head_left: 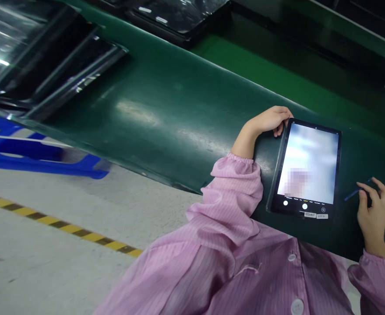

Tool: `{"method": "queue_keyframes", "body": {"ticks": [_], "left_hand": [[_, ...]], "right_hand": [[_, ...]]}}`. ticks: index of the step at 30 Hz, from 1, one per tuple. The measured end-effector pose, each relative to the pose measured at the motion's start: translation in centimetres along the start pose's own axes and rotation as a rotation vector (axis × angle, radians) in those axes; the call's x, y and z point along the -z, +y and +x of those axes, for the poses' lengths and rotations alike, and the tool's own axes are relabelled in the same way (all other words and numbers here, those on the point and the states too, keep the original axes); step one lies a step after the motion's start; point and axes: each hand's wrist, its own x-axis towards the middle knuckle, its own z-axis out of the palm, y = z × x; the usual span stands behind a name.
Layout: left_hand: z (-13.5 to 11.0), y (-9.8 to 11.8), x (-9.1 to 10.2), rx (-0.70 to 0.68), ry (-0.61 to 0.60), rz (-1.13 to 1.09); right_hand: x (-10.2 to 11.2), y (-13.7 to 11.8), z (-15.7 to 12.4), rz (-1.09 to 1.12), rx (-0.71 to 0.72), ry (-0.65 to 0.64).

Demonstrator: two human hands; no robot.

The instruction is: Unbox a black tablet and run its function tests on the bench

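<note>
A black tablet [307,168] lies flat on the dark green conveyor belt [166,118], its screen lit with a camera app. My left hand [271,121] rests at the tablet's far left corner, fingers curled against its edge. To the tablet's right, my right hand [372,208] pinches a thin dark stylus [356,191] that points toward the tablet. Both arms wear pink striped sleeves.
Stacked black trays wrapped in shiny film [44,57] sit on the belt at the upper left, and more [175,15] at the top. A blue plastic pallet [37,153] stands on the grey floor, which has a yellow-black stripe [64,227].
</note>
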Motion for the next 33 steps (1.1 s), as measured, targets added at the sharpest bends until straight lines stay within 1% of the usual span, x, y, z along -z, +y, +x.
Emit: {"method": "queue_keyframes", "body": {"ticks": [2, 4, 6, 7, 9, 12, 17, 21, 24, 28, 33], "left_hand": [[-0.1, 0.1, -0.1, 0.013, 0.002, 0.006], [-0.1, 0.1, -0.1, 0.019, -0.007, 0.004], [-0.2, 0.0, -0.1, 0.016, -0.016, 0.001], [-0.2, 0.0, -0.1, 0.013, -0.018, 0.002], [-0.1, 0.0, 0.0, 0.008, -0.016, 0.005], [0.0, 0.0, 0.0, 0.008, -0.01, 0.007], [0.1, 0.0, -0.1, 0.02, -0.005, 0.011], [-0.1, 0.2, -0.3, 0.024, 0.017, 0.015], [-0.3, 0.4, -0.4, 0.026, 0.032, 0.023], [-0.4, 0.5, -0.6, 0.033, 0.05, 0.028], [-0.3, 0.4, -0.6, 0.037, 0.06, 0.038]], "right_hand": [[0.3, -1.1, -0.4, 0.011, 0.066, 0.07], [0.5, -2.6, -0.9, 0.05, 0.215, 0.11], [0.7, -4.0, -1.5, 0.118, 0.39, 0.074], [0.8, -4.6, -1.7, 0.154, 0.453, 0.04], [0.9, -5.3, -2.0, 0.213, 0.518, 0.004], [0.8, -5.6, -2.2, 0.257, 0.547, -0.007], [0.5, -5.5, -2.3, 0.266, 0.526, -0.12], [0.4, -5.5, -2.3, 0.3, 0.522, -0.064], [0.5, -5.5, -2.2, 0.308, 0.516, -0.048], [0.6, -5.8, -2.3, 0.31, 0.534, -0.048], [0.2, -7.4, -2.7, 0.35, 0.598, -0.093]]}}
